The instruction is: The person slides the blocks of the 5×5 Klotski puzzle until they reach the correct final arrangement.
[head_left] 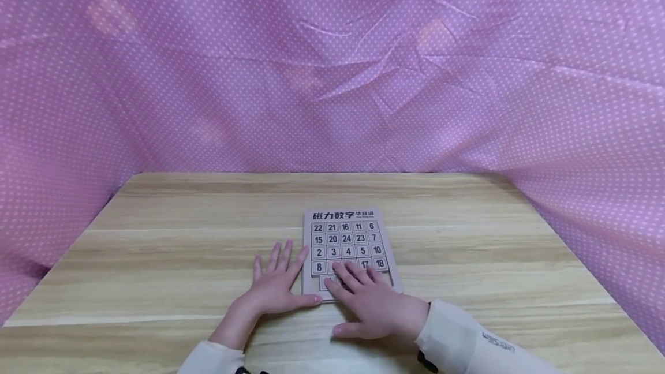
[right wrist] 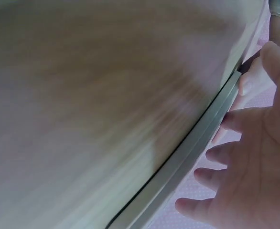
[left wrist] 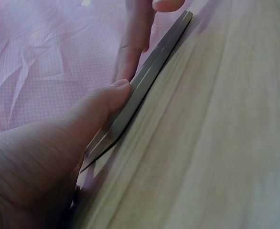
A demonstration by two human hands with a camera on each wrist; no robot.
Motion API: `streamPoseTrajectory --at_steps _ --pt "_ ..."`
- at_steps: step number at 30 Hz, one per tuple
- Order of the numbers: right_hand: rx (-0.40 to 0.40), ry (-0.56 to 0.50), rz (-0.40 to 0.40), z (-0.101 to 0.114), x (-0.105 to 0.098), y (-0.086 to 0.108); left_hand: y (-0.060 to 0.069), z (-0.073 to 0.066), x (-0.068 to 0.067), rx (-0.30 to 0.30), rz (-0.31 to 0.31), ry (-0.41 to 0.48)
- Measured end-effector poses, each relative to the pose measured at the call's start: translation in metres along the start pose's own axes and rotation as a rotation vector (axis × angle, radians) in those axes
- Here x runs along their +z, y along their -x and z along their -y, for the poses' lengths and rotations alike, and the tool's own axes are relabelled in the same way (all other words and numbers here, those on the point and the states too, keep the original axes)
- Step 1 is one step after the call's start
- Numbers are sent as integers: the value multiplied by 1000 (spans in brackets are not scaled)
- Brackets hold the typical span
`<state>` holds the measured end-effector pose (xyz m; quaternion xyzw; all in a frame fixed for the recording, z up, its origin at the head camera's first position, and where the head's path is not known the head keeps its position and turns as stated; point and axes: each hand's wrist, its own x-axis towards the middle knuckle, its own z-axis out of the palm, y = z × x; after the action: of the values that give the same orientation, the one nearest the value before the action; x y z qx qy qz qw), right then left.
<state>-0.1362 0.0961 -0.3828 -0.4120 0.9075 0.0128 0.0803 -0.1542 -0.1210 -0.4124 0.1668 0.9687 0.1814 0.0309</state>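
Observation:
A flat grey number sliding puzzle (head_left: pixel 307 228) lies on the table, with rows of square numbered tiles (head_left: pixel 346 239) and dark Chinese lettering along its far edge. My left hand (head_left: pixel 275 290) is spread at its left side, the thumb touching the near left corner. The left wrist view shows that thumb (left wrist: pixel 109 98) against the board's edge (left wrist: pixel 135 102). Over the lower rows reaches my right hand (head_left: pixel 371 305), fingers extended on or just above the tiles and thumb out to the left. Those fingers hide several tiles. In the right wrist view, the fingers (right wrist: pixel 221 153) appear slightly bent.
The wood-grain table (head_left: pixel 182 218) extends around the puzzle on all sides. A pink polka-dot cloth (head_left: pixel 332 74) hangs behind the table and along both sides. Pale sleeves (head_left: pixel 462 333) cover both forearms.

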Motion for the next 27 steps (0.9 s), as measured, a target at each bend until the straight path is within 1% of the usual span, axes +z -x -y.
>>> streamPoseTrajectory --at_steps 3,9,16,19,22,27 --pt "10 -15 0 -4 1 4 0 1 -1 1 -1 -2" --pt "2 -46 -11 -10 4 9 1 -1 -3 0 13 -19" --pt "3 -67 -18 -8 3 9 1 -1 -2 -16 21 -15" --pt "6 -73 -34 -6 1 3 1 -1 -2 -16 23 -17" --pt "4 -62 -58 -5 -2 -9 1 -1 -3 -13 21 -20" --pt "13 -56 -44 -5 -4 -27 1 0 -5 -2 24 -27"
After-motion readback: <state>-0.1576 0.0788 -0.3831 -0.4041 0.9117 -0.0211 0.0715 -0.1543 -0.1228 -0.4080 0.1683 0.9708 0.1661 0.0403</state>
